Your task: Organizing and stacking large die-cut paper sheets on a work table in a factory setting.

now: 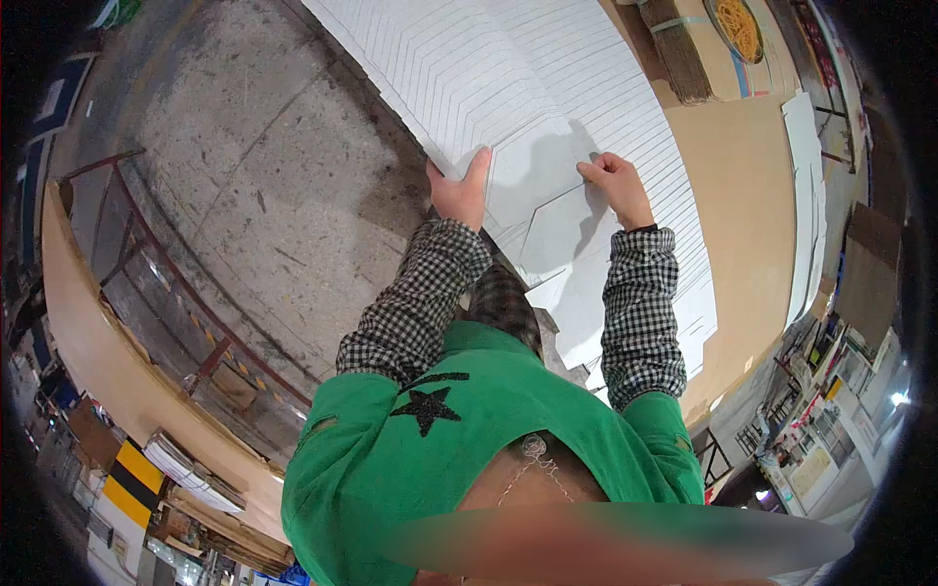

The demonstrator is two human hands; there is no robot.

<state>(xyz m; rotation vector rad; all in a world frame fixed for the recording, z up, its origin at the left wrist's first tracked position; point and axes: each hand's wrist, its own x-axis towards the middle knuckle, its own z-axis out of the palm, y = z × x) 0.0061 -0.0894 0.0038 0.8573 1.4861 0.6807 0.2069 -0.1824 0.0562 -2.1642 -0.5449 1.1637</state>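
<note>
White cut cardboard sheets (576, 83) lie fanned out in many overlapping layers in front of me. My left hand (459, 195) is at their left edge, its thumb on the top sheet and its other fingers mostly hidden; it grips the edge. Above the sheets, my right hand (620, 186) is closed in a pinch, with thumb and forefinger together at the edge of a white sheet. The hand casts a shadow on the white surface. Nearer to my body, the sheets' notched ends (567, 303) show.
Under the sheets is a brown board surface (733, 186). A bundled cardboard stack (708, 49) with a bowl of yellow strands (738, 29) sits at the far right. A red metal frame cart (147, 234) with a brown panel (88, 283) stands at left on the concrete floor (254, 137).
</note>
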